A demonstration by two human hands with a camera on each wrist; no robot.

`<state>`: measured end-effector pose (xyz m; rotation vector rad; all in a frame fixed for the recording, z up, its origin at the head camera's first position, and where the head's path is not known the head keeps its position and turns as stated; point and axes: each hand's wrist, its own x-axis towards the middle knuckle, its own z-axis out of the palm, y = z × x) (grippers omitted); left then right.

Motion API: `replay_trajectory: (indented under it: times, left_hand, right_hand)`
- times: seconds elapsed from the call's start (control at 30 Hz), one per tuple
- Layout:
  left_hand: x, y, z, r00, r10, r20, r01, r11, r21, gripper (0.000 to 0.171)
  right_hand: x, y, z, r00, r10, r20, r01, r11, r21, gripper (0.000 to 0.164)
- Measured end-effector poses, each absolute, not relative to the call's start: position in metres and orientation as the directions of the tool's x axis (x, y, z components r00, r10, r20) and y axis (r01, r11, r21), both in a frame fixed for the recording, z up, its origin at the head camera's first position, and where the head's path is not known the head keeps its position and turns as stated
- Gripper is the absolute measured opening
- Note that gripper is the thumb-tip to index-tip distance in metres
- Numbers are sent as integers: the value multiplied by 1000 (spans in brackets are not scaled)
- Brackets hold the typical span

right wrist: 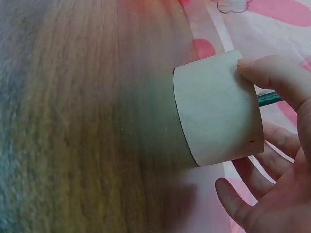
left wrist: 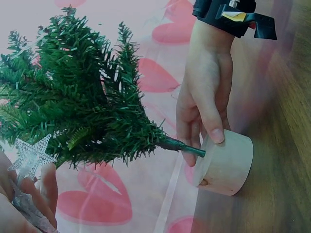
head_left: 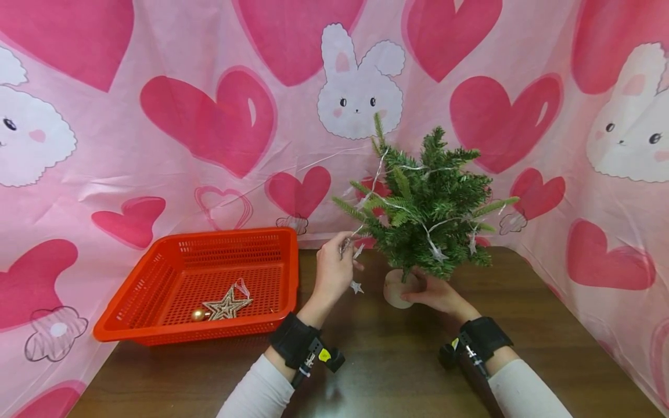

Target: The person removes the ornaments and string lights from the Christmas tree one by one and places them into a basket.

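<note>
A small artificial Christmas tree (head_left: 434, 197) has a round pale wooden base (head_left: 400, 290) and a thin green trunk. My right hand (head_left: 439, 296) grips that base near its top edge, thumb on one side and fingers on the other, as the right wrist view shows. To the left of the branches, my left hand (head_left: 334, 267) pinches a bunched part of a clear string of star lights (head_left: 378, 174). One star (head_left: 356, 287) dangles below those fingers, and another star (left wrist: 33, 158) sits by the fingertips in the left wrist view. The string runs across the front branches, where a star (head_left: 438, 253) hangs.
An orange-red plastic basket (head_left: 295, 261) stands on the left of the brown wooden table (head_left: 387, 360). Inside lie a gold glitter star (head_left: 228, 305) with a ribbon loop and a small gold ball (head_left: 198, 315). Behind the table hangs a pink cloth (head_left: 292, 139) with hearts and rabbits.
</note>
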<state>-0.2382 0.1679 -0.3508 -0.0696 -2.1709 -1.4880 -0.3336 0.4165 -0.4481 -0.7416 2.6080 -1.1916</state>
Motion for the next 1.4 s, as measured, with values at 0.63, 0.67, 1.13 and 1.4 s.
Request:
replay_trajectory:
  times: [0.63,0.67,1.13,1.4]
  left_hand:
    - [-239,165,-352,-837,-314,448,295,431,853,18]
    - [-239,165,-352,-831,-318,456,298,438,848,18]
    - [-238,162,-345,-714,-434,550,369,433,822,20]
    - [-238,161,-342,-690,-459,559,413,385,825,21]
  right_hand:
    - [-332,420,-445,-848,-530,-8,-353,577,-737,82]
    - [-332,420,-446,-848,-531,1,-357,569,-741,80]
    - [-333,424,-448,-786,-606,125,-473,459,-752,51]
    - [-332,425,-446,-754,-638,158,-516,425,-744,56]
